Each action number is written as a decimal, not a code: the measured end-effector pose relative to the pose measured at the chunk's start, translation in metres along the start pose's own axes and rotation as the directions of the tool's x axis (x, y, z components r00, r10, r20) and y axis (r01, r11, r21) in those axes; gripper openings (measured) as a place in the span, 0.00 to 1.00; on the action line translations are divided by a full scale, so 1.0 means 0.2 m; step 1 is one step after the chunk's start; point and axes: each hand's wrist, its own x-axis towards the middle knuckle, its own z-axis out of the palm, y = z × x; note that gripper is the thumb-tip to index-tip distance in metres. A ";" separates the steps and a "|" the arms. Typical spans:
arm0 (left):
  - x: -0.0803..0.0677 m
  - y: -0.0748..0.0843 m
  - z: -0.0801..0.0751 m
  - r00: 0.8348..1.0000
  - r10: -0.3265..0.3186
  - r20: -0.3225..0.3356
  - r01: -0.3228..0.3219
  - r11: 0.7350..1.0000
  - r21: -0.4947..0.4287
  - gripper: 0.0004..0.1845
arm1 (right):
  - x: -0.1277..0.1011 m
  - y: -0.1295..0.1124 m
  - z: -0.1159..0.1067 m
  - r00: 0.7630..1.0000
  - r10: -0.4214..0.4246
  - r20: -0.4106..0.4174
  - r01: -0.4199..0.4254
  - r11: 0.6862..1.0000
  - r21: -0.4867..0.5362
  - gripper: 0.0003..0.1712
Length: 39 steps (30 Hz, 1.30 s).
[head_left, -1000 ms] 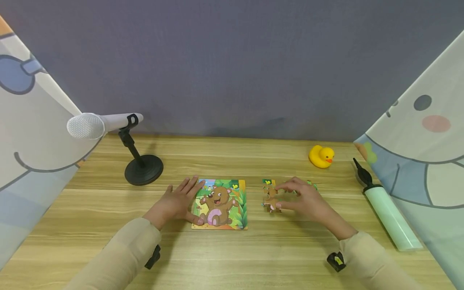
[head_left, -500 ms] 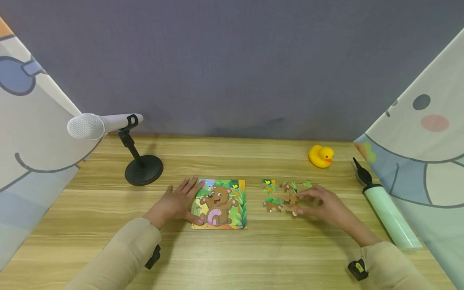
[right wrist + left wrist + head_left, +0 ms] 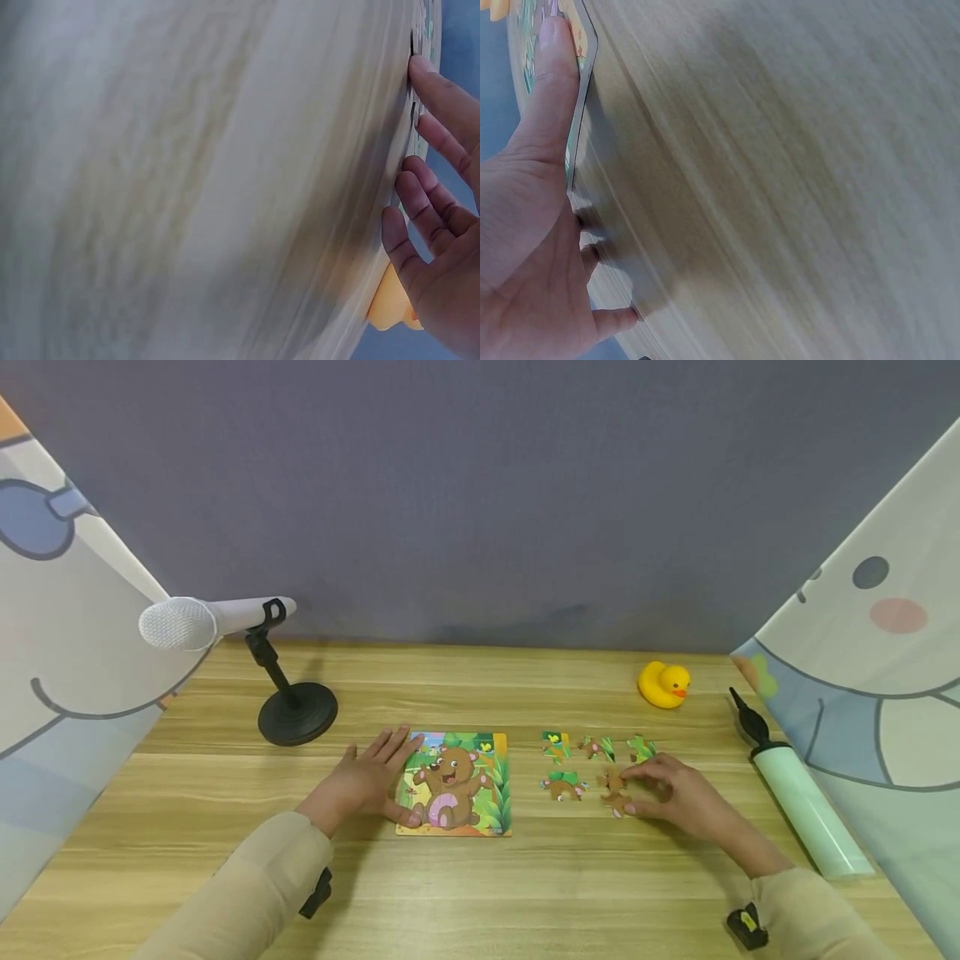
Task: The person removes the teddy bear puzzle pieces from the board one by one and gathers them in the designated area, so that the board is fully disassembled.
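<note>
Touching brown piece, nearer bench's left edge than right hand's parted fingertips, unclear if pinched; resting spread left hand on board.

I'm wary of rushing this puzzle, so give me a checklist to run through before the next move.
1. Left hand on the bear picture: ok, at its left edge.
2. Right hand at the brown piece: ok, thumb and fingertip there.
3. Brown piece lifted off the table: cannot tell.
4. Other four pieces joined: not ok, they lie apart.
5. Yellow duck clear of both hands: ok.
</note>
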 end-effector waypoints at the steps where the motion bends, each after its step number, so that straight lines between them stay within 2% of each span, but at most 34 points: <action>1: 0.00 0.00 0.00 1.000 0.001 -0.003 -0.001 1.000 0.000 0.68 | 0.00 0.00 0.00 1.000 0.003 0.003 -0.003 1.000 -0.010 0.25; 11: -0.01 -0.01 0.00 1.000 0.009 -0.007 -0.009 1.000 -0.002 0.67 | 0.02 -0.02 -0.02 0.997 0.010 0.073 -0.009 1.000 -0.011 0.28; 13: -0.01 -0.01 0.00 1.000 0.012 -0.008 -0.012 1.000 0.001 0.67 | 0.03 -0.03 -0.03 0.998 0.002 0.067 -0.001 1.000 -0.015 0.25; 16: -0.01 -0.01 0.00 1.000 0.012 -0.010 -0.012 1.000 0.007 0.67 | 0.05 -0.06 -0.04 1.000 -0.003 0.011 0.003 1.000 -0.007 0.21; 20: -0.01 -0.01 0.01 1.000 0.014 -0.015 -0.014 1.000 0.008 0.67 | 0.08 -0.12 -0.02 0.999 0.030 -0.034 -0.026 0.995 0.092 0.18; 25: -0.01 -0.01 0.00 1.000 0.023 -0.014 -0.023 1.000 -0.008 0.67 | 0.13 -0.20 0.03 0.999 0.049 0.018 -0.052 0.969 0.240 0.17; 29: 0.01 -0.03 0.01 1.000 0.027 -0.016 -0.027 1.000 0.008 0.68 | 0.17 -0.28 0.08 0.999 0.025 0.045 -0.038 0.948 0.315 0.17; 32: 0.01 -0.02 0.01 1.000 0.022 -0.015 -0.022 1.000 0.013 0.68 | 0.21 -0.34 0.12 0.998 0.016 0.067 -0.038 0.939 0.342 0.17; 39: -0.01 0.01 -0.01 1.000 0.011 -0.013 -0.011 1.000 0.017 0.68 | 0.29 -0.47 0.22 0.998 -0.031 0.059 0.010 0.945 0.327 0.18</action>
